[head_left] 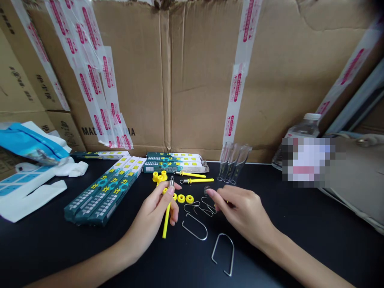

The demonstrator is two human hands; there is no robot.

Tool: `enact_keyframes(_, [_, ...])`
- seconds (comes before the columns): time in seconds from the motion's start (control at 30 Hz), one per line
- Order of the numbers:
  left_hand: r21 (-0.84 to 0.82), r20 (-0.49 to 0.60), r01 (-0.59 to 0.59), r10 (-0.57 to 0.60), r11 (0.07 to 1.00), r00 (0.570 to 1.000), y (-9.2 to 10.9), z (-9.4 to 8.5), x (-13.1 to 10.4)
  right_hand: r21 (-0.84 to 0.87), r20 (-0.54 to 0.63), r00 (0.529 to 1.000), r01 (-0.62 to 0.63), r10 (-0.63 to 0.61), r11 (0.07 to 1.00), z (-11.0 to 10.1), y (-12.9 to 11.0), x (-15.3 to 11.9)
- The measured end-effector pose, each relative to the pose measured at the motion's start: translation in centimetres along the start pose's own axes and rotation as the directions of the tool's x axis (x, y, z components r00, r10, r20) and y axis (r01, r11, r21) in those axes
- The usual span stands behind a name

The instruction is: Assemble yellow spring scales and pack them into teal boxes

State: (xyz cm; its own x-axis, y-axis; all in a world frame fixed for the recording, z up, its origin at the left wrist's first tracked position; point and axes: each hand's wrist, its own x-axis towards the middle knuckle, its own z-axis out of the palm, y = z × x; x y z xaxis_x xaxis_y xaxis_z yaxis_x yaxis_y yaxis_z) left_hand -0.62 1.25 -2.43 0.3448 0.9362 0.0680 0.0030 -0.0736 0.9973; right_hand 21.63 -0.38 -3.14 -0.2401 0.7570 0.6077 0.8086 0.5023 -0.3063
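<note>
Between the thumb and fingers of my left hand (157,202) is a yellow rod (166,224) with a metal tip (172,181), tilted with its plain end down. My right hand (237,202) is closed in a pinch, and a small coiled spring (207,191) sticks up from its fingertips. Two more yellow rods (198,181) with metal ends lie beyond the hands. Yellow rings (189,199) and yellow caps (155,177) are near my left fingers, which partly cover some. Bent wire hooks (195,228) lie between my hands, and a larger wire hook (222,254) is closer to me.
Clear tubes (232,166) stand at the back beside a large cardboard box (198,88). Green-and-white narrow boxes (105,192) lie left, with more boxes (172,164) behind. A blue-and-white bag (33,144) is far left; a plastic bottle (309,127) and grey bag (357,176) are right.
</note>
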Motion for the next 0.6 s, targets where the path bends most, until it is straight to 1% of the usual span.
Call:
enact_keyframes(0.17, [0.013,0.017,-0.004,0.004,1.0,1.0,-0.18,0.02,0.17,0.097,0.109,0.993,0.031,-0.042,0.995,0.13,-0.89,-0.3])
enact_keyframes(0.3, [0.009,0.034,0.034,-0.034,0.999,0.999,-0.29,0.02,0.18,0.121,0.15,0.987,0.038,-0.056,0.992,0.12,-1.03,-0.3])
enact_keyframes(0.4, [-0.005,0.045,0.073,-0.073,0.997,0.996,-0.44,-0.03,0.14,0.116,0.159,0.986,0.027,-0.045,0.993,0.02,-0.93,-0.3])
enact_keyframes(0.5, [-0.001,0.043,0.085,-0.085,0.996,0.995,-0.47,-0.06,0.06,0.093,0.15,0.989,0.005,-0.019,0.996,-0.1,-0.72,-0.26])
enact_keyframes(0.6, [0.0,0.033,0.088,-0.088,0.996,0.996,-0.27,-0.01,-0.05,0.052,0.128,0.992,0.009,-0.015,0.999,-0.29,-0.38,-0.07])
